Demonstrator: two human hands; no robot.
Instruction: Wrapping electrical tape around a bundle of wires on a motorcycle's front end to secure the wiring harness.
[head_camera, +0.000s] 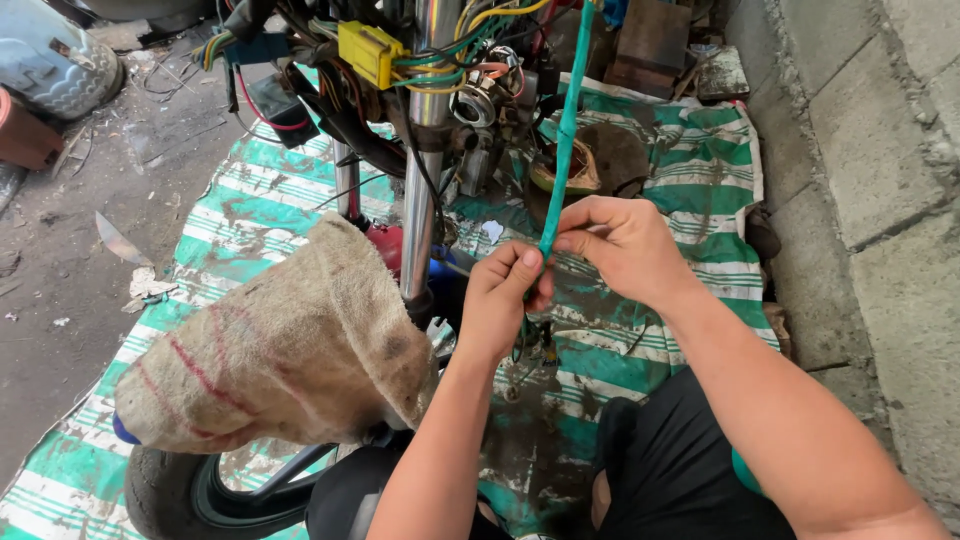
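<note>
Head view. We pinch the teal-wrapped cable (566, 130) with both grips: the left hand (505, 300) clenched around it lower down, the right hand (622, 245) just above, fingertips closed on the same strand. From the grips its long axis runs up and slightly right, toward the wiring bundle (440, 60) beside the chrome fork tube (420, 190). A burlap sack (290, 350) lies left of the grips.

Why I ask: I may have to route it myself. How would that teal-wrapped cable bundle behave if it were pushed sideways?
The teal-wrapped cable bundle would probably bend rather than stay rigid: it curves slightly between the wiring above and the left hand and right hand pinching it. It looks thin, so likely light. The wrap seems smooth, perhaps somewhat slippery.
</note>
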